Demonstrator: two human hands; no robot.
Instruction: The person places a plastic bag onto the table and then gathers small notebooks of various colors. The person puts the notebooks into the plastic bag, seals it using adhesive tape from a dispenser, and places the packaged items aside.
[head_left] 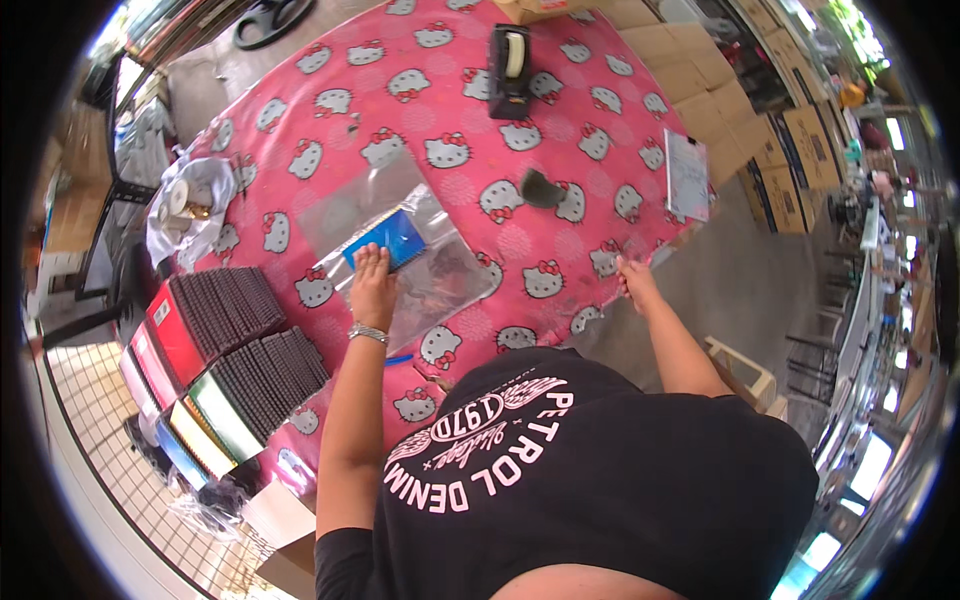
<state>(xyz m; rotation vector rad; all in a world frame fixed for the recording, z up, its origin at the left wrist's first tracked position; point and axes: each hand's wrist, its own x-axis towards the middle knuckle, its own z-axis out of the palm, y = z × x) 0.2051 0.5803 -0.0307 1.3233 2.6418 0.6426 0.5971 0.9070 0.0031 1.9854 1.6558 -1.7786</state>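
My left hand (pixel 373 290) lies flat, fingers stretched out, on a small blue spiral notebook (pixel 400 240). Under the notebook are clear plastic bags (pixel 440 285), spread over the pink table cover. At the table's right edge is my right hand (pixel 637 283), its fingers curled together; what they hold, if anything, is too small to make out. A blue pen-like stick (pixel 399 359) rests near my left wrist, close to the table's front edge.
Stacked spiral notebooks (pixel 222 310) fill the left edge. Behind them sits a white plastic bag (pixel 215 185) with rolls. A black tape dispenser (pixel 510 75) stands at the back, a dark grey object (pixel 541 188) mid-table, and a clipboard-like pad (pixel 686 175) at the right edge.
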